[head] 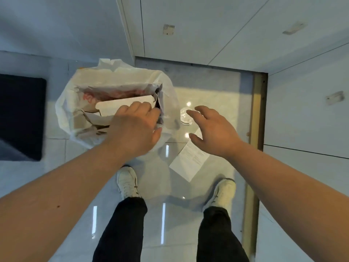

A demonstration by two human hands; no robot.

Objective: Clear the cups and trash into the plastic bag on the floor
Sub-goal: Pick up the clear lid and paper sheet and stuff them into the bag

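A white plastic bag (71, 103) stands open on the floor at centre left, holding paper packaging with red print and a pale cardboard box (120, 106). My left hand (134, 129) rests at the bag's right rim, its fingers curled over the edge of the box and the bag's plastic. My right hand (211, 131) hovers open to the right of the bag, fingers spread. Just beyond its fingertips a clear plastic lid (186, 116) lies on the floor. A white printed receipt (188, 161) lies flat on the tiles below that hand.
White cabinet doors (207, 31) rise behind the bag and along the right. A dark mat (20, 114) lies at the left. My two feet in white shoes (127, 183) stand on glossy tiles near the receipt.
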